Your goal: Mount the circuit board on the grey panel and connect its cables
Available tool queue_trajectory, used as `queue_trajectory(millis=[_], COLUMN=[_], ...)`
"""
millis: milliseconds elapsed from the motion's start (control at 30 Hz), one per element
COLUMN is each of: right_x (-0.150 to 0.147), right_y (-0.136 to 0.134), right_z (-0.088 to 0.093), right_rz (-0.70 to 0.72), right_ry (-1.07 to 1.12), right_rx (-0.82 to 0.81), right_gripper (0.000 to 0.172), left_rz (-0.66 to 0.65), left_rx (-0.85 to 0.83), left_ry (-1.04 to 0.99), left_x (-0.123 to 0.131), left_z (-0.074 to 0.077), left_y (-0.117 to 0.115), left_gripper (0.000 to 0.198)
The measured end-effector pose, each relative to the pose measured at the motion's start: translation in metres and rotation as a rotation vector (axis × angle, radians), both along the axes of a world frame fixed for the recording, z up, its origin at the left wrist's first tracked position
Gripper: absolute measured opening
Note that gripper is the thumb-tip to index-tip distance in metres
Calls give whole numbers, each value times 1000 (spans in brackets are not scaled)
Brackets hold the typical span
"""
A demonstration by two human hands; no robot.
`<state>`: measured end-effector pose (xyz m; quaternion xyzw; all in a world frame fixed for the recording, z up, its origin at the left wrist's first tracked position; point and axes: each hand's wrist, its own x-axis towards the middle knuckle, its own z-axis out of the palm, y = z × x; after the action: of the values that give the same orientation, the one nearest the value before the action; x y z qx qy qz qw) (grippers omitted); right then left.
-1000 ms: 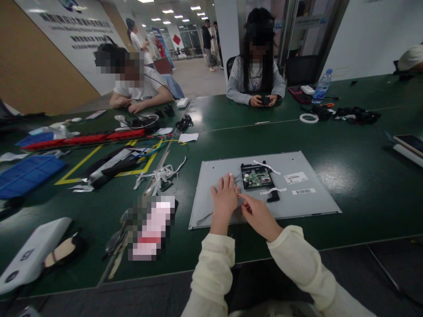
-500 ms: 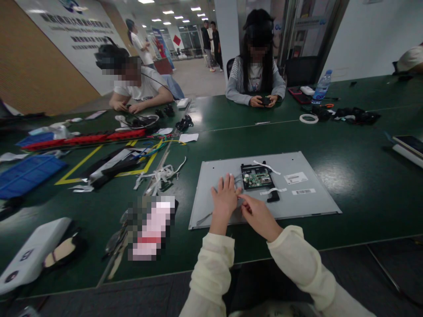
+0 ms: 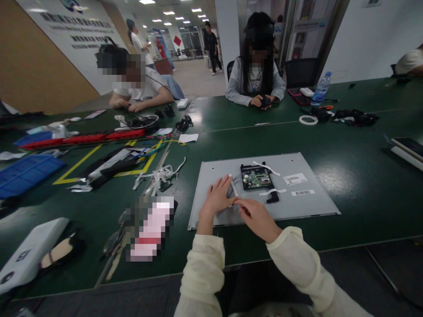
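Observation:
A flat grey panel (image 3: 310,200), like the back of a display, lies on the table. A green circuit board (image 3: 257,179) in a black frame sits on it, with a white tape strip (image 3: 272,192) across the frame's lower edge. My left hand (image 3: 216,197) rests on the panel left of the board, fingers stretched out. Beside its fingers runs another narrow white strip (image 3: 234,188) over grey wires. My right hand (image 3: 256,215) is closed, its index finger reaching to the strip's lower end and meeting my left thumb. Anything in its grip is hidden.
Left of the panel lie a blurred-out phone (image 3: 153,229), crumpled white strips (image 3: 161,179) and a blue tray (image 3: 29,174). A white device (image 3: 31,253) lies at the near left. Two people sit opposite; a water bottle (image 3: 321,89) and tape roll (image 3: 308,120) are at far right.
My left hand has shifted left and turned, uncovering the white strip beside the board. My right hand has moved slightly down and left, still touching near the left thumb.

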<state>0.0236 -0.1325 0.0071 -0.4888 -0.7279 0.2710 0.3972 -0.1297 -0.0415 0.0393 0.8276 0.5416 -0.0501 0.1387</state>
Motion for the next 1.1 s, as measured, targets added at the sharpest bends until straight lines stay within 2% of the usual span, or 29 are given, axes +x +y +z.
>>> queue_trajectory(millis=[300,500,600,1100], right_x=[0,-1,-1,-2], right_y=[-1,-1,-2,-2], right_z=[2,4,5,5], right_rz=[5,2,3,17], right_ry=[-11,-41,-41,-61], right_rx=[7,-9,-9,5], right_gripper=[27,27,28,27], left_rz=[-23,32,33,100], left_rx=[-5,56,109,213], left_ry=[-14,-152,-159,-108], left_x=[-4,-7,-7,4], left_z=[-2,-8,-12,-17], left_y=[2,5,5,0], left_gripper=[83,57,49,48])
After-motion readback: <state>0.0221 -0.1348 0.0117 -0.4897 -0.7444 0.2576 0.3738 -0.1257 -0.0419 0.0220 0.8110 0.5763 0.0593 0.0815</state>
